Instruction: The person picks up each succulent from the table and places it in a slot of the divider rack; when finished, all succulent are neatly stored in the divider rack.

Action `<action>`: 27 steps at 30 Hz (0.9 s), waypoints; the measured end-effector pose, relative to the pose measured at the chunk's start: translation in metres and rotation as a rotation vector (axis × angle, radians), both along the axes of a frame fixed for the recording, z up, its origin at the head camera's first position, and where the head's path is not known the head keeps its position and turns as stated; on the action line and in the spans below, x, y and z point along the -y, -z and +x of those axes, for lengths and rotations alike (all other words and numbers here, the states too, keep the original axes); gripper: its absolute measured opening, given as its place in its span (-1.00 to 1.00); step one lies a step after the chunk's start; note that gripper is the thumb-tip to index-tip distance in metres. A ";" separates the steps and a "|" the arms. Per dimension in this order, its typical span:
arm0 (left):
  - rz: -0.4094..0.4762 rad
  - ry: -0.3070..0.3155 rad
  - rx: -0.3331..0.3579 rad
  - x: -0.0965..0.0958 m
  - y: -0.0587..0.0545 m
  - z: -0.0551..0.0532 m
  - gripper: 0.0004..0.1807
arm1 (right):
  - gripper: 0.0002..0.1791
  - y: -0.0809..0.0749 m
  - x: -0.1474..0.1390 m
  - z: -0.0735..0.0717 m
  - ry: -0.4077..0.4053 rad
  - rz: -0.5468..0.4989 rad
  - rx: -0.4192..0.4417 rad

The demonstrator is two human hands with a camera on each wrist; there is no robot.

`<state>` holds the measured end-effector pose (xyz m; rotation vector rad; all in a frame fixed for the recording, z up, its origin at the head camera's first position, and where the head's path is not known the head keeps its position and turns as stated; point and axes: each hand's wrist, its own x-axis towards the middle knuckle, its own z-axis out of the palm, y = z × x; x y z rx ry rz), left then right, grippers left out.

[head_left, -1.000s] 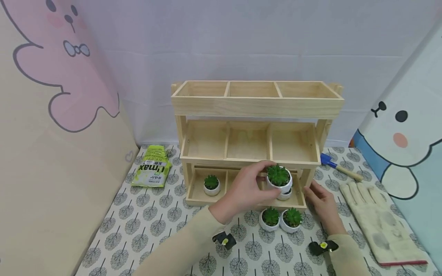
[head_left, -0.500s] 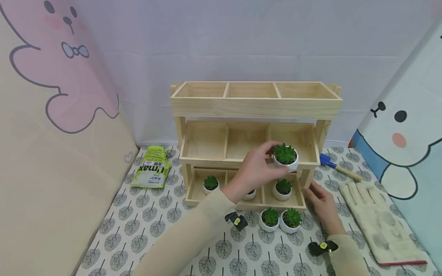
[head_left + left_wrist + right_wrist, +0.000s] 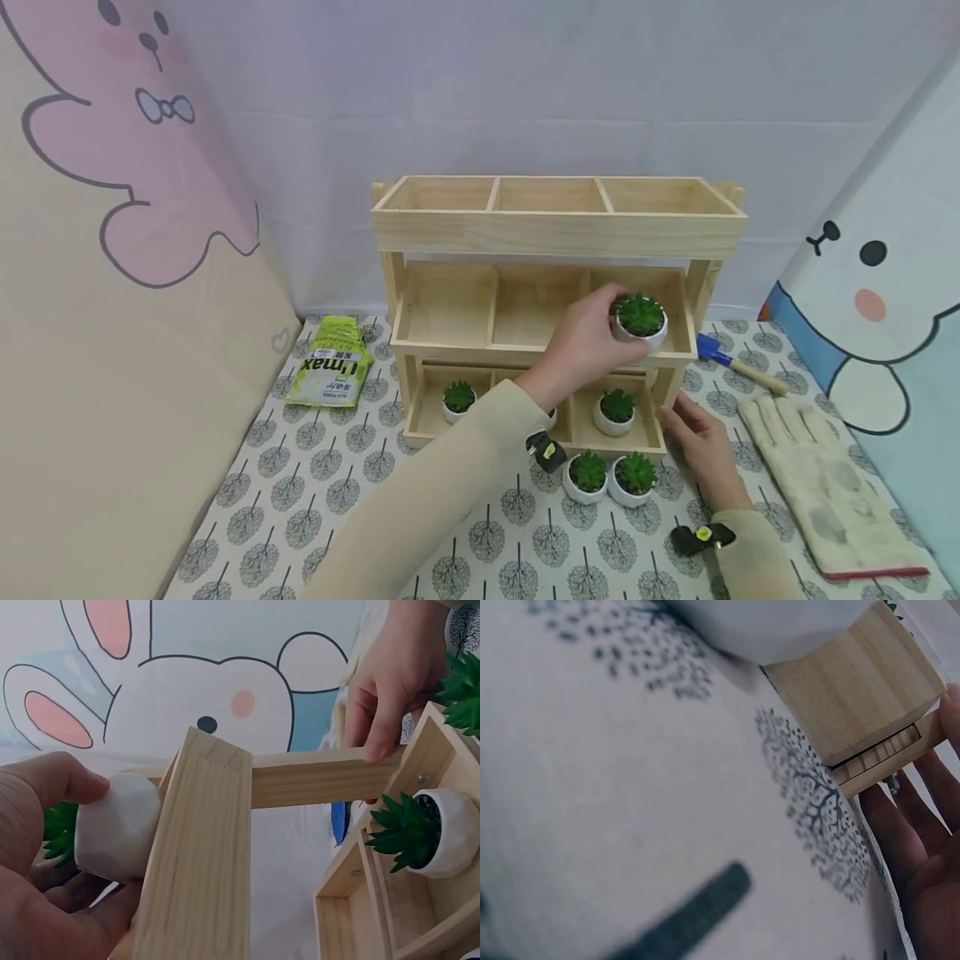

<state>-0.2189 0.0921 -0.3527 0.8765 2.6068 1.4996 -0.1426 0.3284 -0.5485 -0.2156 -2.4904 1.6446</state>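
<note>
My left hand (image 3: 583,340) pinches a small green succulent in a white pot (image 3: 642,320), thumb and fingers at the pot's sides. It is held over the front board of the right compartment in the middle tier of a wooden three-tier planter shelf (image 3: 558,232). In the left wrist view the white pot (image 3: 118,829) is close beside that board. My right hand (image 3: 701,450) grips the shelf's lower right side; in the right wrist view its thumb and fingers lie either side of the wood (image 3: 870,686). Potted succulents occupy all three bottom compartments, the middle one mostly hidden by my left arm.
Two potted succulents (image 3: 588,477) stand on the patterned cloth before the shelf. To the left lies a green and white bag (image 3: 330,367). A blue trowel with a wooden handle (image 3: 757,377) and cream work gloves (image 3: 828,483) lie to the right.
My left hand has lifted the potted succulent from in front of the bottom tier up and rightward to the middle tier's right compartment. The right hand has stayed on the shelf's side.
</note>
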 end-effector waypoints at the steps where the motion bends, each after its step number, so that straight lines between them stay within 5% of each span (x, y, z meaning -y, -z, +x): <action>1: -0.028 -0.007 -0.004 -0.002 -0.001 -0.001 -0.28 | -0.32 0.000 0.000 0.000 -0.002 0.001 -0.002; 10: -0.237 -0.009 -0.030 -0.022 -0.010 -0.012 -0.25 | -0.32 0.001 0.001 0.000 0.020 -0.011 -0.007; 27: -0.432 -0.072 -0.074 -0.038 -0.011 -0.014 -0.24 | -0.33 0.001 0.000 0.000 0.014 0.015 -0.012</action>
